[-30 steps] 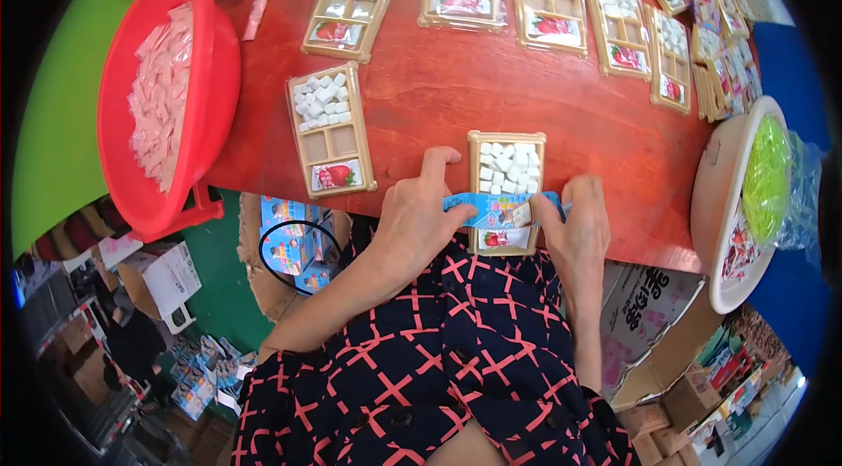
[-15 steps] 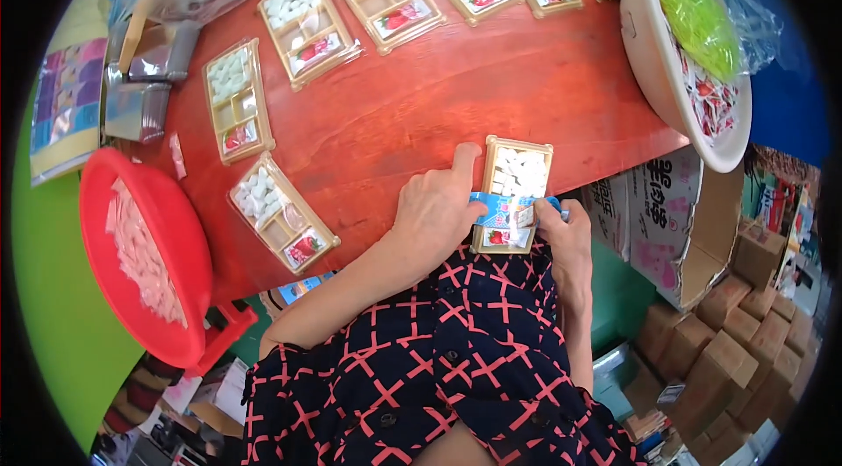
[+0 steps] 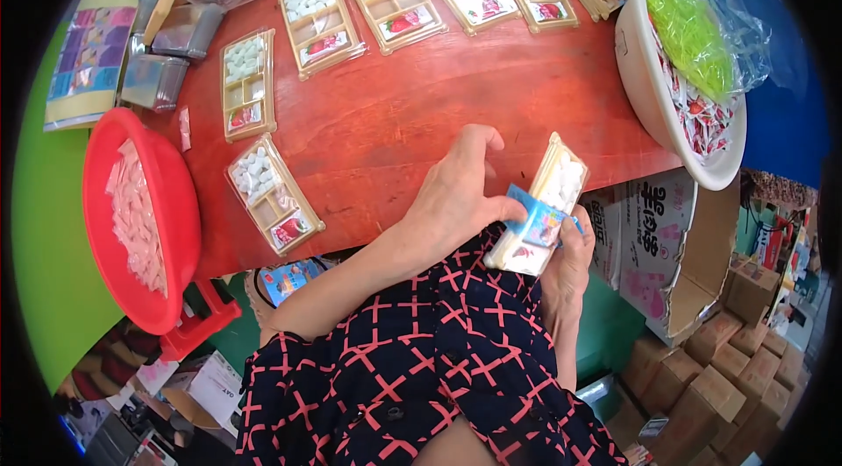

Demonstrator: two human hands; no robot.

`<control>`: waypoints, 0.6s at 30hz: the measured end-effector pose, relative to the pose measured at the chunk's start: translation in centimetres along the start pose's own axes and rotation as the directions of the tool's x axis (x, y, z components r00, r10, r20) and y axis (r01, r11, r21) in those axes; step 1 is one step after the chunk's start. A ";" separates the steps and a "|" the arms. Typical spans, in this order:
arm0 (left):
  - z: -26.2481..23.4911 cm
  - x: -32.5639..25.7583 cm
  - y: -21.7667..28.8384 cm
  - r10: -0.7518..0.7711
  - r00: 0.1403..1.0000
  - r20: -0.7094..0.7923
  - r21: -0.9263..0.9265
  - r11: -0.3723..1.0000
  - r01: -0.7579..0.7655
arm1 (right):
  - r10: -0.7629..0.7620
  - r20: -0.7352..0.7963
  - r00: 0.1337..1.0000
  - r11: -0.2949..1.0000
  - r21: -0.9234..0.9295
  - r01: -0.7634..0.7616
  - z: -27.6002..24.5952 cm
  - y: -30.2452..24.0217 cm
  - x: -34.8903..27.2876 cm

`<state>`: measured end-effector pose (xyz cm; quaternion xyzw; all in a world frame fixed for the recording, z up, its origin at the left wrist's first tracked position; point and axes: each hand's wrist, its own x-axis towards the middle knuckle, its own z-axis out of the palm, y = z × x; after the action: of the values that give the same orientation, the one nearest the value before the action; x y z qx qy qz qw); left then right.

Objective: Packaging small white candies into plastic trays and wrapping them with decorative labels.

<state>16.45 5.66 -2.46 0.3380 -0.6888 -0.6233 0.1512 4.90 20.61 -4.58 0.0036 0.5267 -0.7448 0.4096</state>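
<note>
- This looks like a small hand-packing workshop.
- Matching trays (image 3: 232, 99) of white pieces (image 3: 245, 59), with strawberry-printed packets (image 3: 406, 21), lie set out on a red table (image 3: 377, 106).
- A red basin (image 3: 186, 234) at the left is heaped with small pink packets (image 3: 136, 225); a white basin (image 3: 638, 80) at the right holds more wrapped packets (image 3: 707, 122) and green plastic (image 3: 687, 28).
- Brown cardboard boxes (image 3: 706, 398) are piled at the lower right, near a big open carton (image 3: 653, 242).

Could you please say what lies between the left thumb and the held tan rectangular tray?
In the head view, a flat blue printed sleeve crosses the tray, between it and the thumb of the left hand.
</note>
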 end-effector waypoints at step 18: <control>1.5 0.1 -0.6 0.173 0.984 0.049 -0.260 0.953 -0.155 | -0.604 0.417 0.680 0.444 -0.533 0.721 1.0 -2.5 0.7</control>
<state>15.65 6.72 -3.34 0.2350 -0.6335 -0.7036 0.2198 3.37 19.67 -2.49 -0.4096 0.6761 -0.6043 0.0997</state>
